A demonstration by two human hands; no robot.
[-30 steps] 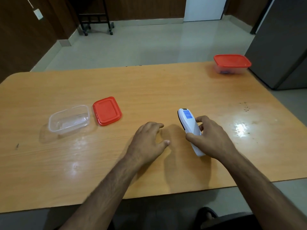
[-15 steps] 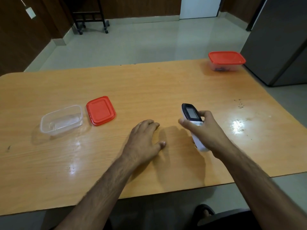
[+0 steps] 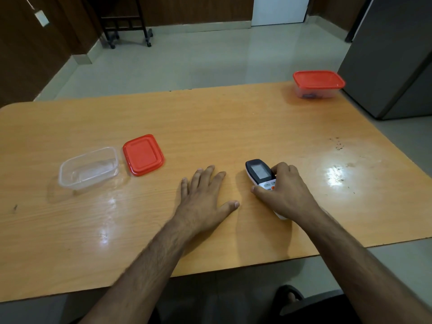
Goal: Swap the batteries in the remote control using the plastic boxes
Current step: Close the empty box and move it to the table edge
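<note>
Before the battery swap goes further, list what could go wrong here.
1. The white remote control with a dark screen lies screen-up under the right hand; its battery cover probably faces the wooden table, so it likely needs turning over.
2. The lidded clear plastic box with a red lid sits at the far right corner, close to the edge; a hasty reach might knock it off.
3. Loose batteries may roll across the table unless dropped into the open clear plastic box.

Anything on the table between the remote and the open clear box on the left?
Only the left hand, flat on the table beside the remote, and the loose red lid next to the open clear box.
</note>
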